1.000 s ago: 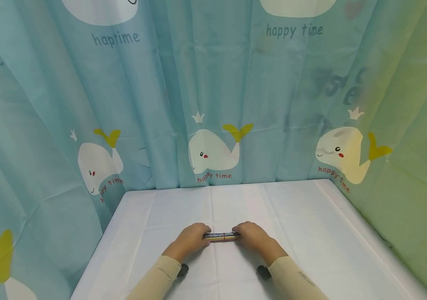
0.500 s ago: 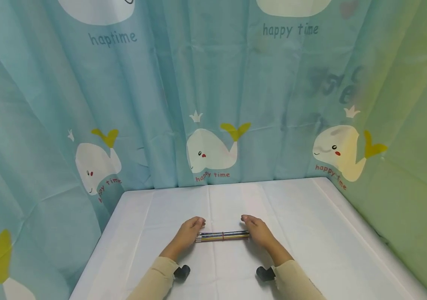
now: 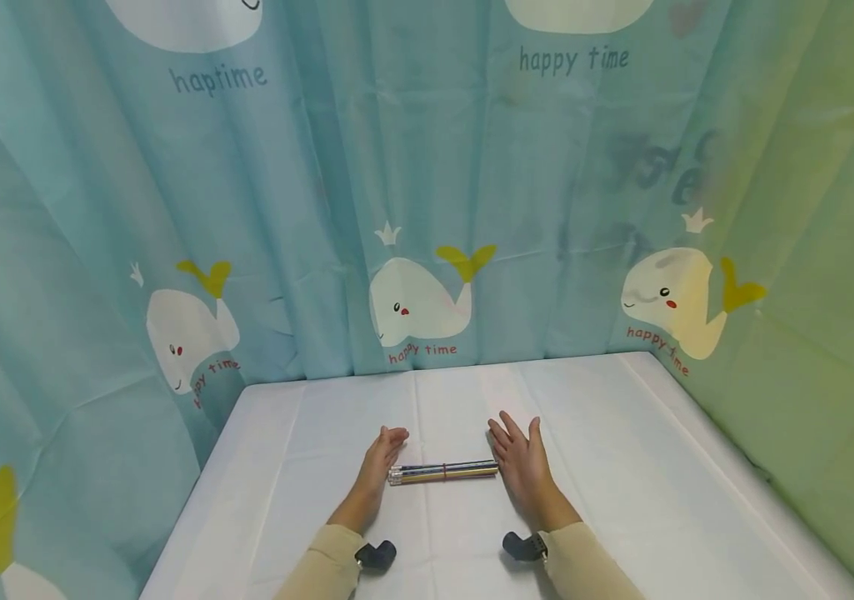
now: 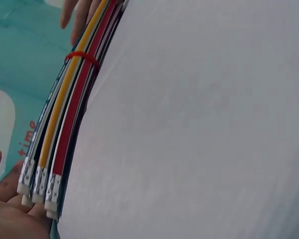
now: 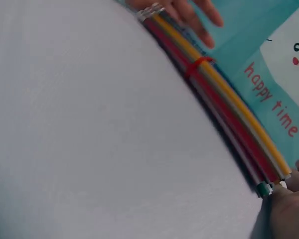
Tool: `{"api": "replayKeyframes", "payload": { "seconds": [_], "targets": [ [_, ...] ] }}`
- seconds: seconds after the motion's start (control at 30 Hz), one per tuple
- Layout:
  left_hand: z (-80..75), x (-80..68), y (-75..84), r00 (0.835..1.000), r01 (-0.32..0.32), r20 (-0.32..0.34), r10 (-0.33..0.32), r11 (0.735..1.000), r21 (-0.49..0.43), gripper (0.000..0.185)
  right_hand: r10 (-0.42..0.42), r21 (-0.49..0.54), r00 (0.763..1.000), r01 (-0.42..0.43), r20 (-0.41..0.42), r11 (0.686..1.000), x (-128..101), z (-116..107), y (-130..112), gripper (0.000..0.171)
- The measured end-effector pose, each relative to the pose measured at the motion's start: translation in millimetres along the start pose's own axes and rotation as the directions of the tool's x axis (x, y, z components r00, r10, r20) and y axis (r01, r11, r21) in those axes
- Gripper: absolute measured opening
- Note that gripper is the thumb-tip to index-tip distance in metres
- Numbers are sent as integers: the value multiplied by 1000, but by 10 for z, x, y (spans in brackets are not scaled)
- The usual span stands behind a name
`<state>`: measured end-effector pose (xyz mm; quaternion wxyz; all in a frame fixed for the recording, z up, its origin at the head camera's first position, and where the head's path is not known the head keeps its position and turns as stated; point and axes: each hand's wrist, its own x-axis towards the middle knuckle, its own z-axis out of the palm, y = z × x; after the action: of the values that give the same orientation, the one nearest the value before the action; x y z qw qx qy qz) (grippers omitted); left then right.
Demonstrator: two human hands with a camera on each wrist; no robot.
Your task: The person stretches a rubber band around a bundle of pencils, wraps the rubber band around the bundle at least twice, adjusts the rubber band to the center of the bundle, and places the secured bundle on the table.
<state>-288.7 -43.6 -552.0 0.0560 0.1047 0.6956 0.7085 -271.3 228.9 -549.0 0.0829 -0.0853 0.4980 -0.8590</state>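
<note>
A bundle of pencils (image 3: 427,474) lies crosswise on the white table, yellow, red and dark ones among them. Around its middle runs a red rubber band (image 4: 82,56). White erasers (image 4: 38,197) in silver ferrules cap the end on the left. My left hand (image 3: 377,473) stands beside that end, its fingers extended and holding nothing. At the other end is my right hand (image 3: 524,467), fingers spread and thumb apart, palm turned inward. Both hands are very close to the pencil ends; whether they touch them is hard to tell.
The white tablecloth (image 3: 322,425) covers the table. Behind it and on the sides hangs a blue-green curtain (image 3: 322,208) printed with whales. A black wrist device (image 3: 377,557) sticks out by the left sleeve, another wrist device (image 3: 524,547) by the right.
Both hands have let go of the pencil bundle and moved apart, their fingers straightening. More of the bundle shows now, and it stays on the table.
</note>
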Motion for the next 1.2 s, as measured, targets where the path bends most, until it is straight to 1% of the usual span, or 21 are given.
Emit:
{"api": "replayKeyframes", "payload": {
  "seconds": [0.1,0.2,0.27,0.37,0.5,0.57,0.63,0.7,0.8,0.87,0.97,1.0,1.03,1.07,1.13,1.2],
  "targets": [
    [40,-17,-2,1000,6,-20,-6,1000,10,67,10,-8,1000,-10,-2,1000,-4,4,21,93],
    [60,-28,-14,1000,8,-24,-8,1000,22,64,18,-67,1000,-20,-24,998,1,44,39,92],
    [61,-24,-34,1000,11,-21,-10,1000,14,62,20,-111,999,-23,-27,994,7,70,47,92],
    [79,-44,-43,1000,12,-26,-12,1000,-6,64,13,-167,1000,-17,-23,986,12,97,58,91],
    [127,-79,-28,999,15,-37,-16,1000,-22,68,9,-166,999,-15,-32,986,9,111,69,92],
    [153,-87,-17,999,26,-34,-26,1000,-8,69,10,-148,999,-17,-46,989,9,116,75,93],
    [173,-85,-19,999,40,-26,-40,999,13,68,7,-157,999,-14,-46,988,14,119,81,92],
    [177,-77,-28,999,43,-25,-42,999,33,66,1,-191,999,-9,-40,981,27,120,93,89],
    [156,-69,-34,999,30,-37,-30,1000,5,64,-1,-270,999,-12,-48,963,50,107,106,86],
    [126,-72,-32,998,21,-54,-22,1000,-15,65,-17,-313,998,-4,-64,950,58,89,106,84],
    [76,-78,-10,997,4,-77,-4,1000,-4,65,-63,-397,992,15,-107,918,58,63,91,79],
    [61,-75,-3,997,-4,-83,3,1000,-3,65,-82,-426,990,25,-116,904,54,61,82,76],
    [47,-70,6,996,-17,-88,17,1000,6,64,-103,-469,987,34,-123,882,51,59,76,74],
    [36,-63,13,996,-33,-88,34,999,13,63,-119,-524,984,32,-134,851,49,59,73,71],
    [22,-41,17,995,-67,-68,67,998,3,61,-140,-622,978,12,-158,783,39,76,68,69],
    [16,-21,13,996,-81,-40,80,996,-24,61,-150,-719,975,-14,-164,695,26,113,70,68]
  ]
}}
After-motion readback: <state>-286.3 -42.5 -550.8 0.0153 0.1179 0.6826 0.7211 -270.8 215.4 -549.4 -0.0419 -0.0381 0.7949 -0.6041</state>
